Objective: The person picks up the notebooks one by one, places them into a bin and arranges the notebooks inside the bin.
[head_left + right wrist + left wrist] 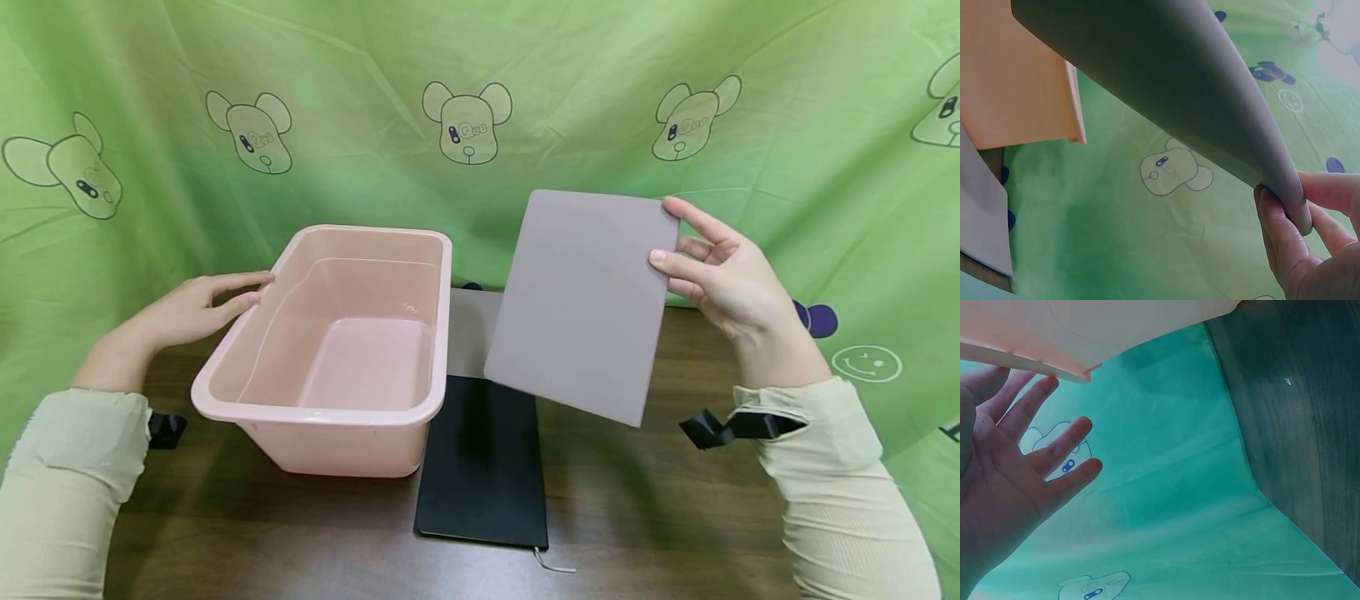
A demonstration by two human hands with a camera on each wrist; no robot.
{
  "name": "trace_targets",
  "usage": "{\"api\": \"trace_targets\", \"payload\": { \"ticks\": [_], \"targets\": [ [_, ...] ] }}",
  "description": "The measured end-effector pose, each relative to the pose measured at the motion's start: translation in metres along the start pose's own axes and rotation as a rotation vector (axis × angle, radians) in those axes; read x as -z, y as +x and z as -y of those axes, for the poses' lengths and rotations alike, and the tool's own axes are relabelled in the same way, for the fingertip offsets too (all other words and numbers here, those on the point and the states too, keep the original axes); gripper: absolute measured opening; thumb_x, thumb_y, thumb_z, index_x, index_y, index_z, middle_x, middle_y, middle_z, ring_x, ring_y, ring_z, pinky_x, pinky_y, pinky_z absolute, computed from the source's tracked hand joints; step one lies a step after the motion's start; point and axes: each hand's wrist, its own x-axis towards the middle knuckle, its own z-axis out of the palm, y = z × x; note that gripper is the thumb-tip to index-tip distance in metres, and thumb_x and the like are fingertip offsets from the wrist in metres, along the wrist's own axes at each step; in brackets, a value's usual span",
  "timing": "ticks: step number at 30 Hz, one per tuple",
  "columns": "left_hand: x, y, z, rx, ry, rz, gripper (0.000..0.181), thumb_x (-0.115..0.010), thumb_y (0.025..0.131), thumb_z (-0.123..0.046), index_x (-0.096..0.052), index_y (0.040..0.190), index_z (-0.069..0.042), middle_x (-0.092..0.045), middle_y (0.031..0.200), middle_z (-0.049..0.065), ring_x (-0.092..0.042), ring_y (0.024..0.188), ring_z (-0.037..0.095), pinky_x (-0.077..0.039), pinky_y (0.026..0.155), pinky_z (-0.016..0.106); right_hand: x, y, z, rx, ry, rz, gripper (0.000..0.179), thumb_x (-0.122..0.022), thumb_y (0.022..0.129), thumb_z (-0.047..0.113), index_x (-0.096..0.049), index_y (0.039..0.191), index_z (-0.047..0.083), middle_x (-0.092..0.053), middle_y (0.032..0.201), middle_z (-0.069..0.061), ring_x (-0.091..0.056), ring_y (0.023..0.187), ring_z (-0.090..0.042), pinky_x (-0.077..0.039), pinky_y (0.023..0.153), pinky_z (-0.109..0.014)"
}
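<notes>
A flat grey rectangular sheet [585,300] with rounded corners is held up off the table, tilted. My right hand [723,279] pinches its right edge near the upper corner between thumb and fingers. In the right wrist view, the grey sheet [1166,81] is seen nearly edge-on, gripped at its end. On the left stands a pink plastic basin [322,414], nothing visible inside. With fingers spread and fairly straight, my left hand [198,307] touches the basin's left rim. The left wrist view shows the hand [1016,450] under the rim [1041,367].
A black notebook [483,475] with a ribbon lies on the brown wooden table [337,533], right of the basin. Behind it lies another grey flat piece [472,329], partly hidden by the raised sheet. A green printed curtain [570,100] hangs behind.
</notes>
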Motion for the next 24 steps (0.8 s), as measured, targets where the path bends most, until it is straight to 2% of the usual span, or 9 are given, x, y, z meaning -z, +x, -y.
{"api": "trace_targets", "payload": {
  "ticks": [5, 16, 24],
  "targets": [
    [0.0, 0.0, 0.0, 0.0, -0.005, -0.01, 0.048, -0.044, 0.098, -0.033, -0.042, 0.141, -0.012, -0.043, 0.142, 0.023, -0.037, 0.13, 0.046, -0.033, 0.099, 0.064, -0.004, 0.002, 0.002, 0.002, 0.001, -0.009, 0.067, -0.059, 0.081, -0.015, -0.05, 0.136, 0.022, -0.068, 0.09, -0.004, -0.068, 0.077, -0.013, -0.058, 0.068, -0.025],
    [-0.001, 0.0, -0.001, -0.005, -0.006, -0.005, 0.048, -0.044, 0.098, -0.033, -0.041, 0.142, -0.012, -0.043, 0.141, 0.023, -0.037, 0.129, 0.047, -0.033, 0.099, 0.064, -0.013, 0.006, 0.003, 0.028, 0.048, 0.057, 0.065, -0.056, 0.083, -0.015, -0.048, 0.137, 0.019, -0.069, 0.093, -0.007, -0.068, 0.077, -0.015, -0.058, 0.069, -0.026],
    [-0.002, 0.001, -0.002, -0.006, -0.007, -0.013, 0.048, -0.045, 0.098, -0.032, -0.041, 0.142, -0.012, -0.043, 0.142, 0.023, -0.037, 0.13, 0.047, -0.033, 0.099, 0.064, -0.018, 0.009, 0.002, 0.029, 0.082, 0.063, 0.064, -0.056, 0.082, -0.017, -0.051, 0.135, 0.019, -0.069, 0.091, -0.008, -0.069, 0.076, -0.016, -0.058, 0.067, -0.027]
  ]
}}
